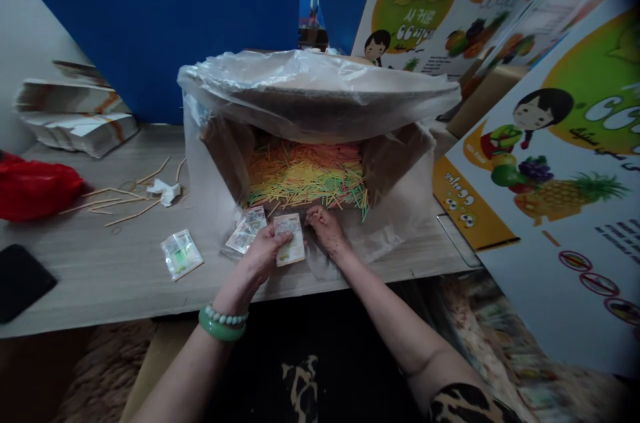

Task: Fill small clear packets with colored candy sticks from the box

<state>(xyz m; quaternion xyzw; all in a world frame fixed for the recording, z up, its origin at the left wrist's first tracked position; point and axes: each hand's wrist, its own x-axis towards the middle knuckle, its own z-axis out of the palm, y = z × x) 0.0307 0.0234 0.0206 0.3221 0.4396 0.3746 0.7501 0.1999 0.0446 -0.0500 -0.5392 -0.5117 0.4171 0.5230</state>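
Observation:
My left hand pinches a small printed packet by its left side, thumb on top. Just right of it is my right hand, at the front edge of the box; its fingers are curled together and I cannot make out what is in them. Under and left of my left hand lies another printed packet. Behind both hands an open cardboard box, lined with clear plastic, holds many thin coloured sticks in yellow, green, pink and orange.
A clear packet with green contents lies on the table. Farther left are loose tan sticks, crumpled white paper, a red bag, a black flat object and stacked cartons. Large printed boxes stand right.

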